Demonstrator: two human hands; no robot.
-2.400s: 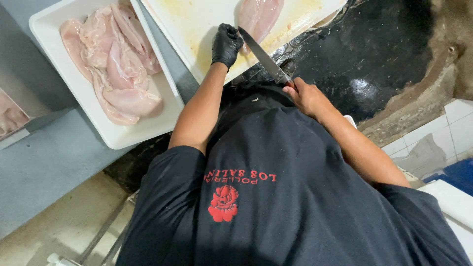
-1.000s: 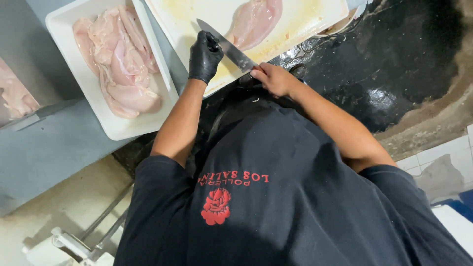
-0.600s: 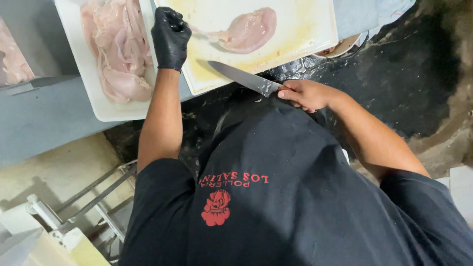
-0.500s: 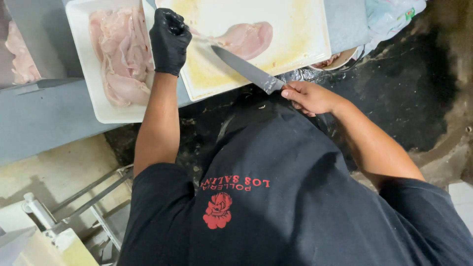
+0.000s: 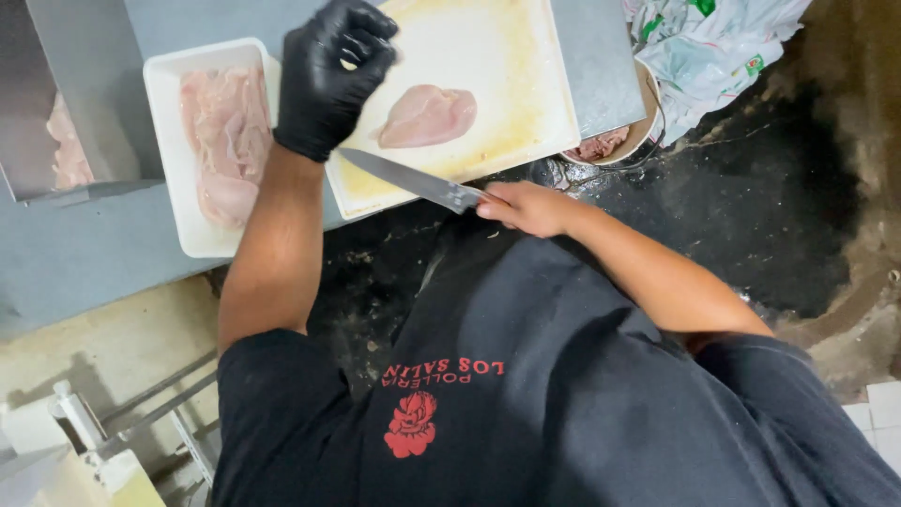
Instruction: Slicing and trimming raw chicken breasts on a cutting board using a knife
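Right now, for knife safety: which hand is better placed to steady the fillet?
Left: the gloved left hand hovers beside the fillet on the board; the right hand grips the knife.

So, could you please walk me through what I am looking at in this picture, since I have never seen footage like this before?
There is no machine here: a person works with two hands, and the one camera sits on their head, looking down past their dark shirt at a grey table.

The left hand wears a black glove and hovers, fingers curled, over a white cutting board; whether it holds anything, I cannot tell. The right hand is bare and has the handle of a knife in its grip, the blade lying across the near edge of the board.

On the board lies one piece of raw chicken. To the left stands a white tray with more chicken pieces. At the right are a bowl and a crumpled plastic bag.
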